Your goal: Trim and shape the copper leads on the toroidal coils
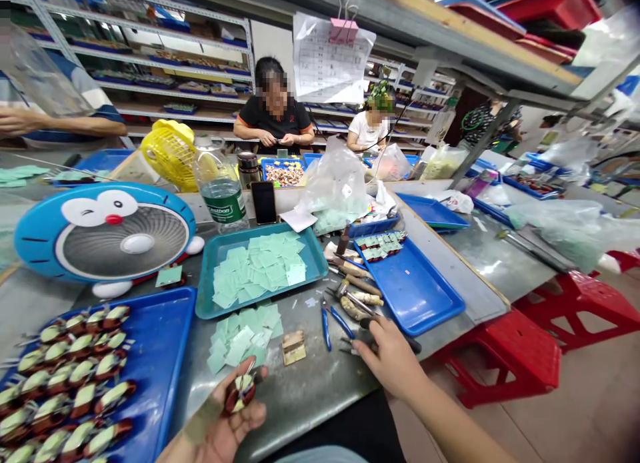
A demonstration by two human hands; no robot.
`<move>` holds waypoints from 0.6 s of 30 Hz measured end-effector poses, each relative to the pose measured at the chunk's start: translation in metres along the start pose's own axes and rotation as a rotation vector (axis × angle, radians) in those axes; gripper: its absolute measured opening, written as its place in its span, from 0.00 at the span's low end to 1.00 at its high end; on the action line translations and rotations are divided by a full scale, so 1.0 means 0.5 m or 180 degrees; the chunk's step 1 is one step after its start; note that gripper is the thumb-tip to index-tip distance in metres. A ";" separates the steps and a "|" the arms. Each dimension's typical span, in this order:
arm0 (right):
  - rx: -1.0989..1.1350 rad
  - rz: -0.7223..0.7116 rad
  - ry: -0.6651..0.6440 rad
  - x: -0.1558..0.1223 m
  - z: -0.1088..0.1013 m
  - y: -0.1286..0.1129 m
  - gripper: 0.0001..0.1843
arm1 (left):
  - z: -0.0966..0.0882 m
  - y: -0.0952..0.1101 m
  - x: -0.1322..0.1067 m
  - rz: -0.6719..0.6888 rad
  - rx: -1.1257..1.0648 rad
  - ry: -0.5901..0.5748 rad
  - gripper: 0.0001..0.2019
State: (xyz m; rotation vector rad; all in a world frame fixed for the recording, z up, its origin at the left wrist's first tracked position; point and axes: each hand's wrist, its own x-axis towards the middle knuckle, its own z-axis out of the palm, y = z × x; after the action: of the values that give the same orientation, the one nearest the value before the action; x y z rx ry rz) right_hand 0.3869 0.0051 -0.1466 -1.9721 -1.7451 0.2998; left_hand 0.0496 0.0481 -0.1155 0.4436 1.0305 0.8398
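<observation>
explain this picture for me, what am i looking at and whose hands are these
This is a single view from a camera worn on a person's head, looking down at their own bare hands, so no machine is involved. The left hand cups a small wound coil in its open palm. The right hand is at a dark-handled tool, though how it grips it is hard to tell. On the metal workbench lie a blue tray of similar coils, a teal tray of pale green squares, and blue-handled pliers.
</observation>
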 end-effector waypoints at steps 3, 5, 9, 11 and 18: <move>-0.0178 -0.0127 -0.0179 -0.038 0.009 0.005 0.12 | -0.006 -0.008 0.009 -0.0002 -0.0316 -0.0037 0.25; -0.0223 -0.0198 -0.0240 -0.057 0.018 0.010 0.11 | -0.001 -0.012 0.005 0.0001 -0.0346 -0.0120 0.24; -0.0158 -0.0322 -0.0207 -0.044 0.043 0.030 0.05 | 0.028 -0.009 -0.012 -0.0018 -0.0189 -0.0271 0.24; -0.0031 -0.0378 -0.0169 -0.025 0.054 0.035 0.08 | 0.045 -0.003 -0.020 -0.0032 -0.0045 -0.0283 0.25; 0.1462 0.0500 0.0110 -0.051 -0.003 0.023 0.21 | 0.057 0.007 -0.039 -0.0017 -0.0024 -0.0547 0.25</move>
State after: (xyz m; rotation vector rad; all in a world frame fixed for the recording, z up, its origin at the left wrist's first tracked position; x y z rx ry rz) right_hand 0.3935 -0.0209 -0.1546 -1.7606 -1.3510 0.6526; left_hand 0.0685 0.0369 -0.0886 0.4976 0.8693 0.7863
